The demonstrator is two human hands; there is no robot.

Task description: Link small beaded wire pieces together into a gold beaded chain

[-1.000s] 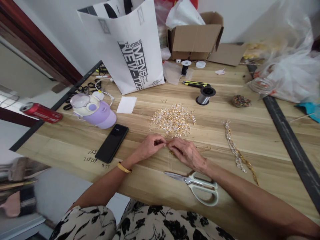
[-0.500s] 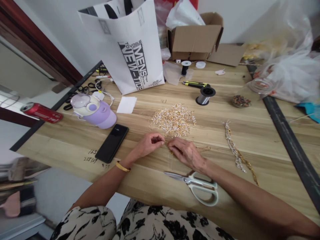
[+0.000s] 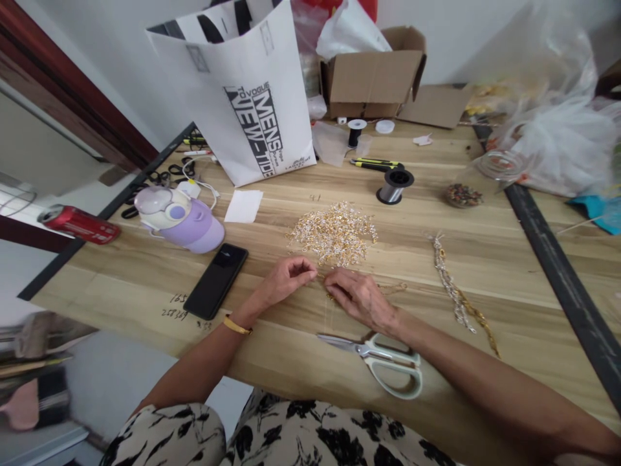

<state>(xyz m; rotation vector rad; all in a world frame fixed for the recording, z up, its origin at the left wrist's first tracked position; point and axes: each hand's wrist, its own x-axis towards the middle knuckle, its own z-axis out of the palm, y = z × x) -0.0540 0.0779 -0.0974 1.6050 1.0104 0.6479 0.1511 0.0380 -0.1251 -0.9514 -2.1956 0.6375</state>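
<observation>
Your desk (image 3: pixel 276 353) carries everything here. Near its far edge, toward the far left corner, stands a white shopping bag (image 3: pixel 257 110), with a cardboard box (image 3: pixel 373 76) to the right of it along that edge.

Both your hands are over the near half. Your right hand (image 3: pixel 361 299) has its fingers curled and pressed together on a thin gold chain. Your left hand (image 3: pixel 290 279) faces it just beside, thumb and forefinger curved toward each other; you cannot tell whether they pinch the strand.

White-handled scissors (image 3: pixel 363 350) lie between your right forearm and the near edge. A purple bottle (image 3: pixel 189 223) and a black phone (image 3: pixel 216 281) sit toward the left edge. Just beyond your hands spreads a pile of gold and clear beads (image 3: pixel 334 233). A red can (image 3: pixel 82 223) is at the left edge.

The gold chain (image 3: pixel 404 285) trails out from your right hand toward the right side of the desk.
</observation>
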